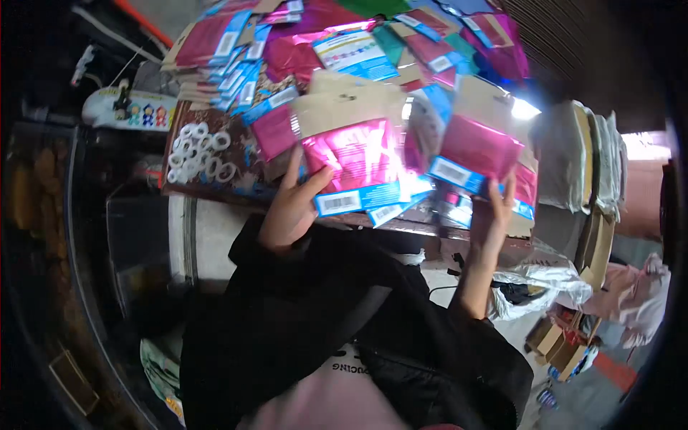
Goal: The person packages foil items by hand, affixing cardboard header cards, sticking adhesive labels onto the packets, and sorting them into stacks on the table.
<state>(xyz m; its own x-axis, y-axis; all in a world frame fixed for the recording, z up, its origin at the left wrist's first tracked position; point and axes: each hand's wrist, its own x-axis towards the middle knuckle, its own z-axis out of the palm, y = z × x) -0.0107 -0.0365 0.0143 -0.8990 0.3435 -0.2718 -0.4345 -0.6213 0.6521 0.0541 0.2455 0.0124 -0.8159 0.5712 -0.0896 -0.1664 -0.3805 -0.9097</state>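
My left hand [290,208] grips the lower left edge of a shiny pink packet [351,154] with a brown card top and a blue barcode strip. On the right, my right hand [499,208] holds the lower edge of another pink packet [481,140], also with a brown top and blue strip. The two packets are tilted and apart at their lower ends. Beneath and behind them, more packets lie overlapping on the worktable [247,188].
White rings [201,150] lie in a cluster at the table's left. A pile of packets [229,57] stands at the back left. Wrapped stacks [573,158] stand at the right, with a cardboard box [559,347] on the floor. A white power strip [132,109] is at the left.
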